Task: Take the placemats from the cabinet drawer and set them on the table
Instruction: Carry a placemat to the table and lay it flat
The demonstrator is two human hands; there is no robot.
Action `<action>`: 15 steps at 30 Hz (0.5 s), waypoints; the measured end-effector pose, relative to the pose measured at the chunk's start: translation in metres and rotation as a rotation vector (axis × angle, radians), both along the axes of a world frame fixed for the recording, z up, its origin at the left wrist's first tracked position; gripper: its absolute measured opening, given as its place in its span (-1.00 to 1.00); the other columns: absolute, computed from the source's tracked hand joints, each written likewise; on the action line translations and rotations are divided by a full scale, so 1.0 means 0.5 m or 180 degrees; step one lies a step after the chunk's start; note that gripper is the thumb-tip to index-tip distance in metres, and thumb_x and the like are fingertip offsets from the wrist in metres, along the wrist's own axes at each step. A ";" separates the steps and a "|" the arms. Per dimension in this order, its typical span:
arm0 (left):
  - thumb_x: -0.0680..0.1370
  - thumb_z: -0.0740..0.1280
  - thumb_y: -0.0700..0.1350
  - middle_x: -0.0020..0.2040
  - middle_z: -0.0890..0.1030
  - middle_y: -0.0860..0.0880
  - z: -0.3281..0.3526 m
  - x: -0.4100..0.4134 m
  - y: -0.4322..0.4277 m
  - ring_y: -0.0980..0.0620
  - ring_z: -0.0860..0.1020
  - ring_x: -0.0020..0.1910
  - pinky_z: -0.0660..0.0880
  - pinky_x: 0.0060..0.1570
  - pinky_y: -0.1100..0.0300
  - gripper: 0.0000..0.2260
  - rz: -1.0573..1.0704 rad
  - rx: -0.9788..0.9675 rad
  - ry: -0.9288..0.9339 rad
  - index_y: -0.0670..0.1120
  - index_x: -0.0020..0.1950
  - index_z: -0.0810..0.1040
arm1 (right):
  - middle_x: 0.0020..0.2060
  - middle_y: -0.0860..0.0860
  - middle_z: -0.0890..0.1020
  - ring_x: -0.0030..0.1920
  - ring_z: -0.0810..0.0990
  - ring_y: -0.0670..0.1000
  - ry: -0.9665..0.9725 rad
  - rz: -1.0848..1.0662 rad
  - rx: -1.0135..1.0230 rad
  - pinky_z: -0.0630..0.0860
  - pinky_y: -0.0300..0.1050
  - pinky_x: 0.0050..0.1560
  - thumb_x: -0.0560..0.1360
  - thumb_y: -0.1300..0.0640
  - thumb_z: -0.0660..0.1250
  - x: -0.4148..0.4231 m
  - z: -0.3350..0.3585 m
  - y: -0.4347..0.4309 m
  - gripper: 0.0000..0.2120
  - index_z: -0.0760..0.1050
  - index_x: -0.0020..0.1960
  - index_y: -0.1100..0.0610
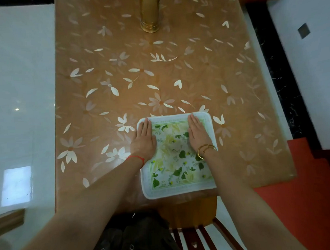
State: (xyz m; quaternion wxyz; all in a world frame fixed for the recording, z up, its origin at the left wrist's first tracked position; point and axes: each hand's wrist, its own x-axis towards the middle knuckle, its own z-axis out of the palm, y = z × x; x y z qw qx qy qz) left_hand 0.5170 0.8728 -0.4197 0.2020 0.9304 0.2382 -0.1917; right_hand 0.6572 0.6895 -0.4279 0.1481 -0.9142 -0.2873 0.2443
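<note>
One placemat (177, 158) lies on the table (102, 80); left hand (143, 139) and right hand (198, 135) press it, fingers straight.

The left arm (84, 202) and right arm (243, 193) are reaching forward. The left hand (144, 139) and right hand (198, 135) are lying palm down, apart, fingers straight, held together, pointing away.
</note>
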 end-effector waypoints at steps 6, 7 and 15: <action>0.67 -0.02 0.11 0.63 -0.20 -0.10 0.006 -0.003 -0.005 -0.11 -0.20 0.61 -0.21 0.56 -0.03 -0.37 -0.0279 0.0150 0.0107 -0.13 0.61 -0.20 | 0.57 0.00 -0.11 0.56 -0.17 -0.01 -0.0096 -0.0327 -0.0258 -0.19 -0.19 0.48 0.67 0.04 -0.11 0.042 0.011 -0.049 -0.48 -0.11 0.58 0.14; 0.66 -0.01 0.11 0.62 -0.22 -0.12 0.006 -0.011 -0.007 -0.12 -0.21 0.61 -0.19 0.57 -0.03 -0.36 -0.0357 0.0173 0.0127 -0.13 0.61 -0.21 | 0.57 0.01 -0.11 0.56 -0.18 -0.01 -0.0098 -0.0252 -0.0288 -0.19 -0.19 0.48 0.67 0.04 -0.11 0.040 0.011 -0.054 -0.48 -0.12 0.58 0.14; 0.67 0.00 0.01 0.61 -0.26 -0.19 0.019 0.005 -0.006 -0.18 -0.24 0.59 -0.07 0.57 -0.02 -0.40 -0.0316 -0.0216 0.0459 -0.17 0.60 -0.20 | 0.57 0.03 -0.15 0.57 -0.14 -0.01 0.0106 -0.0353 -0.0394 -0.08 -0.09 0.54 0.66 0.07 -0.12 0.032 0.016 -0.080 -0.47 -0.15 0.57 0.18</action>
